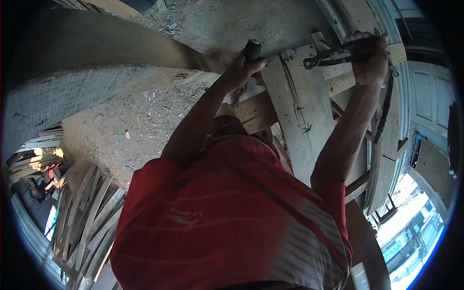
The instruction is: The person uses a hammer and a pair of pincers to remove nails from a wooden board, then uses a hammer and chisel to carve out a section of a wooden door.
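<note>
My left hand (239,72) is closed around a tool whose black handle (252,50) points up and ends in a yellowish cap; the rest of the tool is hidden. My right hand (371,63) grips the handles of dark pincers (319,61). Their rounded jaws reach left, over the upper end of a pale, cracked wooden board (309,111). That board lies between my two arms, and its surface has splits and small holes. My left hand is just left of the board's upper end.
A thick wooden beam (111,82) spans the upper left. Long wood strips (89,217) are piled at lower left, near another person (48,179) in red. Chips litter the floor (145,116). Pale door panels (430,96) stand at right, above a bright opening (411,232).
</note>
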`<state>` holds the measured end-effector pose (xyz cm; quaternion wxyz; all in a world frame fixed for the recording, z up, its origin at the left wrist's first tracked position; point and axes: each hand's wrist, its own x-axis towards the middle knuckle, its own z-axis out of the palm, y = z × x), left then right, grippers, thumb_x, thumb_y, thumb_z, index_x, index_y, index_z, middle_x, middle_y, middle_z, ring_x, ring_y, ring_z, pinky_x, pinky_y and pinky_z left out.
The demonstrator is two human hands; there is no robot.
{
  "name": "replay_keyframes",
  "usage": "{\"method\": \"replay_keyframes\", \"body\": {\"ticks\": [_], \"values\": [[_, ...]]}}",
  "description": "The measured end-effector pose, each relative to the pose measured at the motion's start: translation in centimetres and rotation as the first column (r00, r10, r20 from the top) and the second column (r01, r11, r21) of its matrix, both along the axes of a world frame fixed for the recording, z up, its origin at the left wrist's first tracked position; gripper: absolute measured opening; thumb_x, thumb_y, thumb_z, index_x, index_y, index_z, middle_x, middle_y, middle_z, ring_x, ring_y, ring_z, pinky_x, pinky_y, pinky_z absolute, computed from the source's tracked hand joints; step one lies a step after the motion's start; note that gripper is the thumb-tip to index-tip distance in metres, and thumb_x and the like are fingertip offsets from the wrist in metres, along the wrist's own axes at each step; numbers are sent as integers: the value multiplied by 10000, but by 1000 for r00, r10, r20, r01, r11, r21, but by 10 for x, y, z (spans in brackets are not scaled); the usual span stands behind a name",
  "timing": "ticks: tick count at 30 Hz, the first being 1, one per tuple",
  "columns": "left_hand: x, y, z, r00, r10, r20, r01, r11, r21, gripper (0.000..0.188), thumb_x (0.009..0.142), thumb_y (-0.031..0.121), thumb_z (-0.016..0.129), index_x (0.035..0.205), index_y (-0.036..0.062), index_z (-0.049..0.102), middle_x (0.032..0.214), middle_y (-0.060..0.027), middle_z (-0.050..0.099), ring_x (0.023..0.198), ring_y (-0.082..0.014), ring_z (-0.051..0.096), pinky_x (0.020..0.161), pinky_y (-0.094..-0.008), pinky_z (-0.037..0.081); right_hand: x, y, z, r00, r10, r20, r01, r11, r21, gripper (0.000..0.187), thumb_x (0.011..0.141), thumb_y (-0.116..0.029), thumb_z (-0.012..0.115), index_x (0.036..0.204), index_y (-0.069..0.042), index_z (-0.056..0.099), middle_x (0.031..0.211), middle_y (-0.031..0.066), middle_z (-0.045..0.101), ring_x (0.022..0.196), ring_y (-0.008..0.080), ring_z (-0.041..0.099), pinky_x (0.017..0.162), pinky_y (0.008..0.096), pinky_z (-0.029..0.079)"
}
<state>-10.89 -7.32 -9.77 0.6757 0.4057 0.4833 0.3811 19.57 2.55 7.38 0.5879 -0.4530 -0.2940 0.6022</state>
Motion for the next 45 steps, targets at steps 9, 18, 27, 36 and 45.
{"method": "replay_keyframes", "body": {"ticks": [9, 18, 27, 36, 45], "values": [[13, 10, 37, 978, -23, -208, 18, 1000, -25, 407, 836, 321, 838, 1037, 19, 655, 890, -17, 668, 823, -97, 618, 773, -283, 508, 36, -194, -8, 840, -504, 202, 459, 858, 230, 685, 1066, -580, 342, 1173, 20, 654, 1241, 197, 675, 1184, 294, 612, 939, 362, 466], [12, 28, 17, 950, -113, -290, 96, 993, -72, 502, 820, 382, 865, 1089, 1, 678, 1000, -58, 705, 916, -127, 652, 865, -289, 509, 81, -354, -83, 524, -740, -421, 835, 544, 83, 707, 991, -529, 570, 1233, 135, 579, 1292, 277, 603, 1294, 392, 542, 1049, 424, 514], [21, 48, 15, 956, -177, -235, 166, 984, -64, 482, 794, 389, 890, 1069, 38, 706, 999, -28, 688, 931, -124, 617, 881, -295, 495, 30, -419, -92, 350, -779, -520, 887, 454, -82, 626, 1057, -481, 460, 1285, 97, 537, 1271, 236, 594, 1211, 369, 577, 953, 429, 562], [22, 49, 34, 778, -183, -601, 295, 951, 92, 496, 801, 398, 877, 1084, 32, 699, 987, -79, 706, 931, -203, 650, 879, -333, 508, -5, -471, -77, 497, -797, -344, 738, 596, -315, 549, 1050, -462, 516, 1287, 27, 593, 1231, 225, 657, 1186, 325, 615, 916, 394, 538], [57, -38, 76, 582, -128, -803, 801, 261, 538, 764, 704, 21, 820, 1413, 97, 544, 1497, -165, 506, 1440, -398, 404, 1181, -455, 376, -74, -487, -80, 736, -670, 98, 616, 602, -507, 265, 1022, -236, 610, 1188, -31, 635, 1066, 118, 719, 838, 213, 718, 580, 267, 547]]}}
